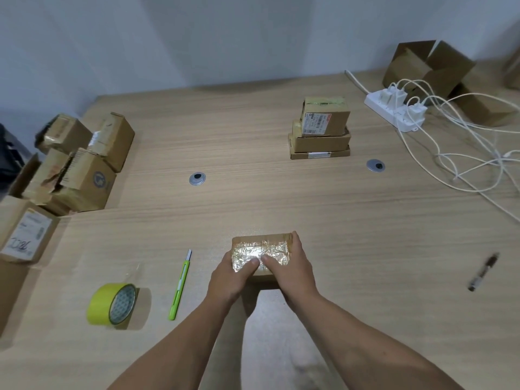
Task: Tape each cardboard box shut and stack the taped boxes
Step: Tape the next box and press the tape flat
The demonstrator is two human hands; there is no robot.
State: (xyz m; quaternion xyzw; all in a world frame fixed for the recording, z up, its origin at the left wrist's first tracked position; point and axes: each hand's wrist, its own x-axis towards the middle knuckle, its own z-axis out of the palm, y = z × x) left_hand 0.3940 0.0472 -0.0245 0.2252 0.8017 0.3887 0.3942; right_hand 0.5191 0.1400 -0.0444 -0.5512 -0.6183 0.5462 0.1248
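Observation:
A small cardboard box (261, 246) with shiny, wrinkled tape across its top sits near the table's front centre. My left hand (230, 277) grips its left side, thumb pressed on the taped top. My right hand (292, 266) grips its right side, thumb on top beside the left thumb and fingers wrapped round the far right corner. A roll of yellow-green tape (112, 304) stands on edge to the left. Three taped boxes are stacked (320, 128) at the back right of centre.
A green utility knife (180, 285) lies between the tape roll and the box. Several cardboard boxes (81, 164) crowd the left edge. A black pen (482, 271) lies at right. A white power strip (394, 108) with loose cables and open cartons (430, 68) fill the back right.

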